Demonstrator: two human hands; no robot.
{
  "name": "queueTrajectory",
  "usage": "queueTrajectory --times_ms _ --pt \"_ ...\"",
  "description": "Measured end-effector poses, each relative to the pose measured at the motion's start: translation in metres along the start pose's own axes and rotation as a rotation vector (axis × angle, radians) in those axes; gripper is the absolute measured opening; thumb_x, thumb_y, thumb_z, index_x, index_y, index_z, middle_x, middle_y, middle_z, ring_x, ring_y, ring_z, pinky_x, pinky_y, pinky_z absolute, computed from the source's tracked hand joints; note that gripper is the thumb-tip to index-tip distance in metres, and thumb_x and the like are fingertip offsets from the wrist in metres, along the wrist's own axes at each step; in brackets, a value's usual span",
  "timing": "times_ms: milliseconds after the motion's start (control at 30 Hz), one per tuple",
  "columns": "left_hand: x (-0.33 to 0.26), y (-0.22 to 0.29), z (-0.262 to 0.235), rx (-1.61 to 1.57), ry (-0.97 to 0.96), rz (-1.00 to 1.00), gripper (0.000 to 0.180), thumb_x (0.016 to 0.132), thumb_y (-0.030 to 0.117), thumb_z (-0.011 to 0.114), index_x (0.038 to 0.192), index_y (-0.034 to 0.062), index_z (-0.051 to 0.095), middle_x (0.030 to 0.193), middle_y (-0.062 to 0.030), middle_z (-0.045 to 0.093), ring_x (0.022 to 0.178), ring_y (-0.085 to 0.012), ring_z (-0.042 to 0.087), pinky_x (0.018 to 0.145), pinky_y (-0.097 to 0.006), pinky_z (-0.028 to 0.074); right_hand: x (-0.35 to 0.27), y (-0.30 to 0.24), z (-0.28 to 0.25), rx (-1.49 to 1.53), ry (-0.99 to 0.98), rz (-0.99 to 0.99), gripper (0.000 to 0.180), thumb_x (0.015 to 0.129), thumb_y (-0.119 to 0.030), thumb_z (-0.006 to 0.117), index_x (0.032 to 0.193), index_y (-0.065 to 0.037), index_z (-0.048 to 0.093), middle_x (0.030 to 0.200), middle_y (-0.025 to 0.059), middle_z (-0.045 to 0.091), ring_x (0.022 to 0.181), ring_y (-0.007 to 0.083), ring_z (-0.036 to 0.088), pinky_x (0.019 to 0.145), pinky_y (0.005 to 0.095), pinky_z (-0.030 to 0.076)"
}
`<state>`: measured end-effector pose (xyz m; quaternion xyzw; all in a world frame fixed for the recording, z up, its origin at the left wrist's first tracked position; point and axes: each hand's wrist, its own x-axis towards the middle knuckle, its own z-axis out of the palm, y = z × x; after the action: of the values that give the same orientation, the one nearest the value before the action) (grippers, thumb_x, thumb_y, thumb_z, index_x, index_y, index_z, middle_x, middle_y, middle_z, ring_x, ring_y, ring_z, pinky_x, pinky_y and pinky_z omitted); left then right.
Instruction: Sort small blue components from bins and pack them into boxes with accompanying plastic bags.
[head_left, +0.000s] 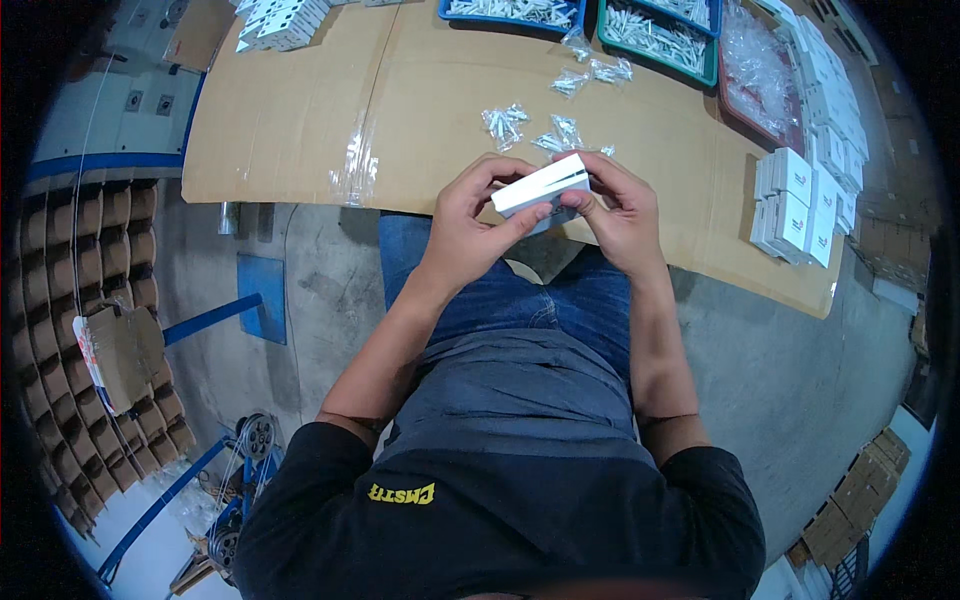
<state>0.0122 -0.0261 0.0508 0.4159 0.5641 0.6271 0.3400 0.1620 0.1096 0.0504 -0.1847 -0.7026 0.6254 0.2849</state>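
Both my hands grip one small white box [540, 188] just above the near edge of the cardboard-covered table [290, 120]. My left hand [468, 215] holds its left end, thumb against the near side. My right hand [622, 212] closes on the right end, its thumb also on the near face. A dark slit runs along the box's top near the right end. Beyond the hands lie small clear bags of white plugs or screws, one bag [504, 126] to the left and another bag [562, 133] straight behind the box.
At the far side stand a blue tray [512, 22] and a green tray [708, 75] of small white parts. A red bin [735, 110] holds clear plastic bags. White boxes [790, 210] are stacked at right, more boxes [280, 25] at far left. A cardboard divider rack [85, 270] stands left.
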Motion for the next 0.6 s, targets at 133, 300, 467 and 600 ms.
queueTrajectory --times_ms 133,300,467,600 --pt "-0.004 -0.014 0.01 -0.256 -0.008 0.038 0.044 0.087 0.005 0.073 0.125 0.0024 0.051 0.118 -0.0055 0.057 0.105 -0.0143 0.059 0.09 -0.028 0.049 0.002 -0.001 0.009 -0.051 0.0 -0.088 0.044 0.086 -0.008 0.074 0.129 -0.003 0.066 0.113 0.0104 0.062 0.099 0.0173 0.061 0.086 0.0321 0.052" --pt "-0.005 -0.021 0.032 -0.535 0.126 -0.207 0.042 0.099 0.016 0.058 0.137 0.0076 0.043 0.125 -0.0072 0.054 0.113 -0.015 0.055 0.092 -0.031 0.049 0.001 -0.004 0.022 -0.322 0.138 -0.091 0.05 0.087 -0.013 0.074 0.135 -0.006 0.062 0.121 0.0125 0.058 0.107 0.0227 0.059 0.09 0.0353 0.05" --pt "0.0 -0.015 0.033 -0.731 0.245 -0.449 0.043 0.106 0.03 0.044 0.145 0.0135 0.042 0.134 -0.0086 0.053 0.117 -0.0171 0.056 0.094 -0.034 0.05 -0.011 -0.01 0.029 -0.438 -0.021 -0.118 0.06 0.081 -0.02 0.082 0.136 -0.009 0.062 0.132 0.0158 0.057 0.12 0.0291 0.059 0.1 0.037 0.047" --pt "0.001 -0.017 0.026 -0.769 0.193 -0.564 0.051 0.107 0.038 0.033 0.151 0.0152 0.04 0.136 -0.0086 0.054 0.122 -0.0219 0.056 0.102 -0.038 0.048 -0.014 -0.001 0.031 -0.415 -0.014 0.006 0.061 0.078 -0.017 0.083 0.136 -0.012 0.063 0.14 0.0148 0.056 0.127 0.0297 0.056 0.105 0.0389 0.045"
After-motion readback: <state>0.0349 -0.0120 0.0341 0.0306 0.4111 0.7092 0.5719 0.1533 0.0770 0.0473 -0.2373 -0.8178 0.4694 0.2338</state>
